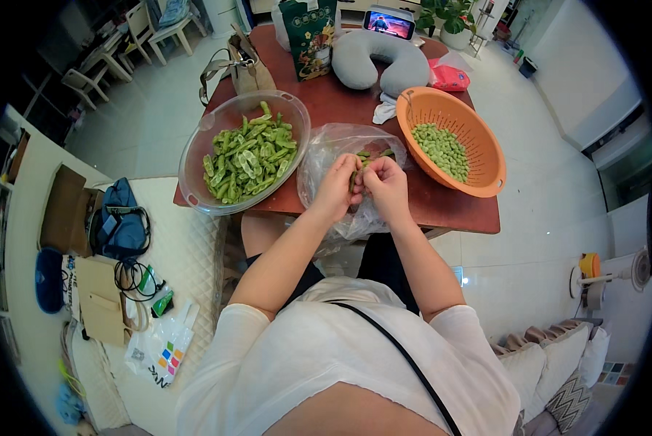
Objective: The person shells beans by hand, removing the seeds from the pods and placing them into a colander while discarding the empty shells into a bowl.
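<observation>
Over a clear plastic bag, my left hand and my right hand meet with fingertips pinched together. Between them is a green bean pod, partly hidden by the fingers. Several more green pods show in the bag just beyond my hands. To the left, a clear plastic bowl holds a heap of green pods, some of them split. On the right, an orange colander contains loose shelled green beans.
At the far side of the red-brown table stand a beige handbag, a green paper bag, a grey neck pillow, a lit phone and a pink tissue pack. A cream sofa at left carries bags and cables.
</observation>
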Tool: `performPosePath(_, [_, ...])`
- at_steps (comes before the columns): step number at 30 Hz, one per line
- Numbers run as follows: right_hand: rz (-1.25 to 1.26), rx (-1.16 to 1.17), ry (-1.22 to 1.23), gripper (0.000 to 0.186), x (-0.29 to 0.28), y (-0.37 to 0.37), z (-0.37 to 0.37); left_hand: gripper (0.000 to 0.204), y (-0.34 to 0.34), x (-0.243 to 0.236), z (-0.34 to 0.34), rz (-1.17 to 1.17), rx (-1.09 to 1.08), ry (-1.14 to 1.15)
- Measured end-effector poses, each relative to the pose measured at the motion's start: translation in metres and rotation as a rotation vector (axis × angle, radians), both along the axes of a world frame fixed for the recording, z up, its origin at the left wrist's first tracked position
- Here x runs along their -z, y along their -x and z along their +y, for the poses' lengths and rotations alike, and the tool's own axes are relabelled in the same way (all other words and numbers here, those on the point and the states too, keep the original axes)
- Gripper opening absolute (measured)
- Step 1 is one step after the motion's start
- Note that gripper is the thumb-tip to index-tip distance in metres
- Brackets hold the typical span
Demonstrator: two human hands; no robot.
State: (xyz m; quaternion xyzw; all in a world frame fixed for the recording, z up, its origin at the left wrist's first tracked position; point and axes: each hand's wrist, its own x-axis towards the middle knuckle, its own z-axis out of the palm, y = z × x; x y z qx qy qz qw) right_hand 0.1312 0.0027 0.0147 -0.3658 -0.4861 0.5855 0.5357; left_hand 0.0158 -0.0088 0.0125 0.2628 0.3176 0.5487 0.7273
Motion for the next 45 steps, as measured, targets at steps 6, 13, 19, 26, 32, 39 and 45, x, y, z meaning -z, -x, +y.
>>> performPosePath(6, [-0.158,0.032,-0.096,0.007,0.009,-0.004,-0.006,0.021,0.003,-0.001,0.006,-0.099,-0.087,0.046])
performPosePath(13, [-0.264,0.161,-0.375,0.004,0.008,-0.012,-0.017,0.019,0.016,0.017,0.011,-0.12,-0.006,-0.032])
performPosePath(19, [-0.407,0.116,-0.687,0.011,-0.075,0.031,0.001,0.018,0.008,0.008,0.007,0.011,0.065,-0.083])
performPosePath(26, [-0.942,-0.234,-0.984,0.014,-0.091,0.1,0.038,0.014,0.02,0.004,-0.005,0.087,0.139,-0.178])
performPosePath(32, [-0.978,-0.148,-0.958,0.014,-0.085,0.061,0.048,0.017,0.022,0.0,-0.013,0.134,0.166,-0.058])
performPosePath(39, [-0.854,-0.396,-0.692,0.017,-0.059,-0.026,0.032,0.014,0.03,-0.009,-0.006,0.347,0.31,-0.09])
performPosePath(45, [-0.833,-0.359,-0.622,0.014,-0.037,-0.037,0.029,0.013,0.035,0.004,0.005,0.618,0.469,-0.236])
